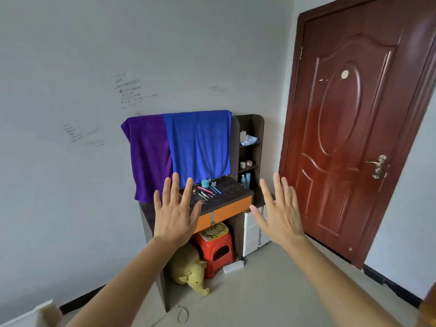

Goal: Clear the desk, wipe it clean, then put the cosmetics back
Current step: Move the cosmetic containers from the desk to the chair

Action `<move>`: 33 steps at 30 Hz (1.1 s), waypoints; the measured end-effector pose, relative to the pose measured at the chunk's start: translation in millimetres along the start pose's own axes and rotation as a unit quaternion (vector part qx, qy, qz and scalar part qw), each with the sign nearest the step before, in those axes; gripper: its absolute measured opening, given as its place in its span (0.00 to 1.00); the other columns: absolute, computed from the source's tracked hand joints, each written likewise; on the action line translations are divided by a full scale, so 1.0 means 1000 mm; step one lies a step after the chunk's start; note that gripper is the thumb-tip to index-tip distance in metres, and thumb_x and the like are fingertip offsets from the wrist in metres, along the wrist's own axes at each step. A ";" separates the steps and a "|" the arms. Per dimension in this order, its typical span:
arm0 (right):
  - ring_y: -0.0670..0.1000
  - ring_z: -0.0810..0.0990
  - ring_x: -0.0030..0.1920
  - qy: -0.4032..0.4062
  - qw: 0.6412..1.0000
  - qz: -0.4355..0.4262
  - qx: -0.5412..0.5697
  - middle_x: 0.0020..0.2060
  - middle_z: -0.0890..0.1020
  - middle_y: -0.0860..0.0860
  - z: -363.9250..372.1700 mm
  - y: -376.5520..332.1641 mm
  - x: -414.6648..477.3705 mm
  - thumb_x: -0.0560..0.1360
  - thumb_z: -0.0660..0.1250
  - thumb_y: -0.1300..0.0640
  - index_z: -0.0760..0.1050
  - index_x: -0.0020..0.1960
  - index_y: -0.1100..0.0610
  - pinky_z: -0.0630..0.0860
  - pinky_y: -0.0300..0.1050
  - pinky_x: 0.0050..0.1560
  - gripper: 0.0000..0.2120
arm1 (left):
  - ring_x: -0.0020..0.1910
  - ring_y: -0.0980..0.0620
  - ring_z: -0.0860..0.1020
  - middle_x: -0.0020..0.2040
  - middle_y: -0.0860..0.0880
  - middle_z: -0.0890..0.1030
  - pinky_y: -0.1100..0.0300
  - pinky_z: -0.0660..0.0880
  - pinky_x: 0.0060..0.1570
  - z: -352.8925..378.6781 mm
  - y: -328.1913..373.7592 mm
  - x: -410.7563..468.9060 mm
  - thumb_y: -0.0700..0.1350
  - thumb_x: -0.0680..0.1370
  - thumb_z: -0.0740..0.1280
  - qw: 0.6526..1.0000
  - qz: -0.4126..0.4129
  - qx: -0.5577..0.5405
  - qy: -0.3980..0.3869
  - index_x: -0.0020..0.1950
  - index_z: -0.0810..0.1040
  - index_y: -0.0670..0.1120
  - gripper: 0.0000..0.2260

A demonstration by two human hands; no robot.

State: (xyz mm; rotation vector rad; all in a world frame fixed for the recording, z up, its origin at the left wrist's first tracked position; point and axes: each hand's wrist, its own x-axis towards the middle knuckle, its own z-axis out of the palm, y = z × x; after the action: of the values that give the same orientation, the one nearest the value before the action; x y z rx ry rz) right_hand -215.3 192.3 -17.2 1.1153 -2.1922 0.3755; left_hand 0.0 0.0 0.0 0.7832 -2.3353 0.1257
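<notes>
Head view — unreadable scrawl above desk

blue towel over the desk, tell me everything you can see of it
The blue towel is a plain, bright, soft-looking cloth. It hangs flat over the top edge of the desk's upright back, with a faint vertical crease down its middle. Its left edge lies over the purple towel beside it. Its lower edge ends just above the desktop, behind a teal jar and pens. The raised left hand hides its lower left corner.
</notes>
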 end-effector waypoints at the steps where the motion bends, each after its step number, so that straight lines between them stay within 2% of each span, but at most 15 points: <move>1: 0.65 0.54 0.79 -0.018 1.000 0.001 0.009 0.80 0.49 0.62 0.015 -0.007 0.014 0.81 0.51 0.35 0.50 0.82 0.55 0.58 0.62 0.75 0.37 | 0.80 0.41 0.47 0.81 0.43 0.49 0.36 0.53 0.75 0.012 -0.010 0.010 0.64 0.81 0.44 1.000 -0.008 -0.002 -0.018 0.81 0.52 0.51 0.31; 6: 0.65 0.56 0.78 -0.051 0.998 -0.023 0.000 0.80 0.52 0.63 0.095 -0.033 0.089 0.80 0.52 0.36 0.52 0.82 0.55 0.60 0.62 0.75 0.37 | 0.80 0.41 0.48 0.81 0.43 0.50 0.36 0.54 0.74 0.081 -0.065 0.077 0.64 0.81 0.43 0.999 -0.004 0.014 -0.038 0.81 0.52 0.51 0.31; 10: 0.64 0.57 0.78 -0.078 0.997 -0.023 -0.011 0.80 0.53 0.63 0.144 -0.023 0.128 0.81 0.53 0.36 0.53 0.82 0.55 0.61 0.62 0.75 0.36 | 0.80 0.41 0.49 0.81 0.42 0.50 0.37 0.55 0.74 0.129 -0.086 0.139 0.63 0.81 0.44 0.998 0.005 0.007 -0.065 0.81 0.52 0.50 0.30; 16: 0.64 0.58 0.78 -0.116 0.993 0.014 -0.003 0.80 0.54 0.62 0.219 0.026 0.171 0.80 0.52 0.37 0.55 0.81 0.55 0.62 0.61 0.74 0.36 | 0.79 0.40 0.53 0.81 0.42 0.53 0.38 0.58 0.73 0.218 -0.080 0.204 0.61 0.82 0.51 0.994 0.010 -0.014 -0.104 0.81 0.55 0.49 0.29; 23: 0.64 0.59 0.78 -0.163 0.985 0.030 0.039 0.79 0.56 0.62 0.345 0.093 0.237 0.80 0.50 0.37 0.56 0.81 0.57 0.62 0.61 0.75 0.36 | 0.80 0.45 0.44 0.82 0.45 0.45 0.41 0.50 0.76 0.349 -0.062 0.271 0.62 0.82 0.47 0.983 -0.002 0.027 -0.180 0.81 0.46 0.52 0.30; 26: 0.62 0.55 0.79 -0.208 0.976 0.020 0.061 0.80 0.53 0.61 0.397 0.120 0.278 0.80 0.48 0.36 0.53 0.82 0.56 0.60 0.59 0.76 0.36 | 0.80 0.45 0.43 0.81 0.46 0.43 0.42 0.49 0.76 0.390 -0.050 0.308 0.62 0.82 0.47 0.975 -0.019 0.053 -0.217 0.81 0.43 0.52 0.30; 28: 0.62 0.53 0.80 -0.215 0.974 0.008 0.076 0.80 0.52 0.60 0.427 0.134 0.307 0.81 0.51 0.37 0.52 0.82 0.55 0.57 0.57 0.77 0.35 | 0.80 0.45 0.42 0.81 0.46 0.41 0.43 0.47 0.76 0.413 -0.046 0.332 0.62 0.82 0.46 0.973 -0.025 0.058 -0.220 0.81 0.42 0.52 0.31; 33: 0.61 0.56 0.79 -0.248 0.962 -0.018 0.112 0.80 0.56 0.60 0.502 0.146 0.373 0.81 0.54 0.38 0.57 0.81 0.56 0.60 0.56 0.75 0.34 | 0.80 0.45 0.43 0.82 0.47 0.44 0.44 0.47 0.76 0.468 -0.051 0.380 0.60 0.82 0.52 0.971 -0.052 0.032 -0.232 0.81 0.47 0.52 0.30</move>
State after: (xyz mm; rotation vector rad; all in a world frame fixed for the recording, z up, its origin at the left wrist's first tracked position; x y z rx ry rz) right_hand -701.6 -206.4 -145.3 1.5009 -2.6052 0.3620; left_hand -463.0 -365.8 -133.3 1.0580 -2.7280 -0.0325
